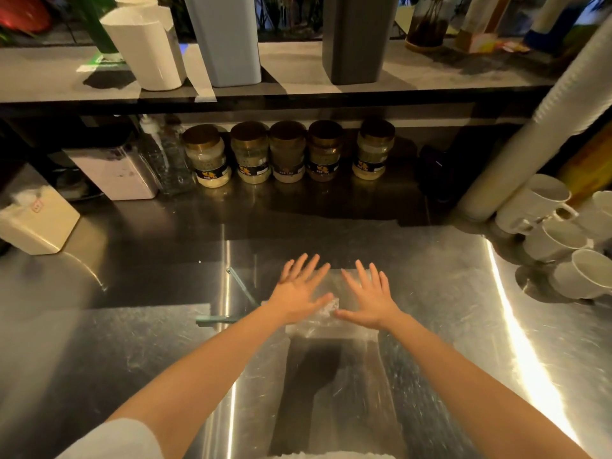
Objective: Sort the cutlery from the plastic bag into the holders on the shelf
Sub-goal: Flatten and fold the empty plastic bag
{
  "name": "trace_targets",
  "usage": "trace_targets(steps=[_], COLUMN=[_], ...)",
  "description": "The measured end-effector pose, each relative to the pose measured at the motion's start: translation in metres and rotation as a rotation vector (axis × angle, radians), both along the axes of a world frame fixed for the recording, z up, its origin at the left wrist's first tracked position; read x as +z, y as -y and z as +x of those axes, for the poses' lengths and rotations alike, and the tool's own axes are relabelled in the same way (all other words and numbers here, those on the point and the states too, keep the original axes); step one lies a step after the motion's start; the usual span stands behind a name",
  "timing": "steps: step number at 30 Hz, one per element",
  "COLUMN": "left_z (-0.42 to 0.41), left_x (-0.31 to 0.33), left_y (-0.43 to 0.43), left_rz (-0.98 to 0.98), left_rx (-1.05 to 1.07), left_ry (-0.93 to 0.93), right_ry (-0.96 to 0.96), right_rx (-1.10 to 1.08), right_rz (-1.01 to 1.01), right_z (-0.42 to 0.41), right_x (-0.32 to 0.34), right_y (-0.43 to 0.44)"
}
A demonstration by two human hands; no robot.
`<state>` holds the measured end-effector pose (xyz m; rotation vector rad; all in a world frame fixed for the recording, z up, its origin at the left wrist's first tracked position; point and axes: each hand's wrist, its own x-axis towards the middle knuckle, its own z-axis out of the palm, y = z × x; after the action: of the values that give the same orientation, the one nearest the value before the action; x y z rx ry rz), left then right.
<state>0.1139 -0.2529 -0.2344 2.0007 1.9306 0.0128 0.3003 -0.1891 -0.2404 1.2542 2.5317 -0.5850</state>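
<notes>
A clear plastic bag [328, 321] lies flat on the steel counter [132, 342] in the middle. My left hand [299, 293] and my right hand [372, 298] rest on it side by side, palms down, fingers straight and spread. What the bag holds is hidden under the hands. On the shelf [298, 91] above stand three tall holders: a white one [149, 49] at the left, a pale blue one [228, 38] in the middle and a dark grey one [357, 38] to the right.
Several gold-lidded jars [284, 152] line the back of the counter under the shelf. A clear box [116, 170] and a tissue box [36, 220] stand at the left. White mugs [556, 236] and a tall cup stack [536, 134] crowd the right.
</notes>
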Motion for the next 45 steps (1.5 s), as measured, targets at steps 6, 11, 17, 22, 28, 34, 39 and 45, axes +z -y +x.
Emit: trace_targets(steps=[6, 11, 17, 22, 28, 34, 39, 45], left_z=[0.0, -0.001, 0.002, 0.004, 0.001, -0.003, 0.021, 0.021], left_x=[-0.033, -0.045, -0.052, -0.053, -0.052, -0.038, -0.027, -0.012], left_y=[0.004, 0.0, -0.005, -0.005, -0.005, -0.012, -0.007, -0.016], left_rz=[-0.274, -0.296, -0.316, -0.298, -0.333, -0.479, -0.45, -0.405], left_rx=[-0.141, -0.128, -0.093, -0.101, -0.102, -0.008, 0.237, 0.202], left_ry=[-0.164, -0.188, -0.206, -0.257, -0.2, -0.121, -0.176, -0.205], right_ry=[0.09, 0.063, 0.064, 0.107, 0.106, -0.29, -0.643, -0.389], right_rx=[0.043, 0.007, 0.012, 0.033, 0.06, -0.247, -0.499, -0.007], right_rz=[-0.063, -0.084, -0.076, -0.024, -0.037, -0.251, 0.133, -0.003], right_z=[-0.003, -0.004, -0.006, -0.008, -0.004, -0.002, -0.003, 0.004], right_x=[-0.029, -0.04, -0.044, -0.049, -0.053, -0.033, -0.022, -0.023], right_y=[0.005, 0.006, -0.001, 0.001, 0.0, -0.017, -0.013, -0.006])
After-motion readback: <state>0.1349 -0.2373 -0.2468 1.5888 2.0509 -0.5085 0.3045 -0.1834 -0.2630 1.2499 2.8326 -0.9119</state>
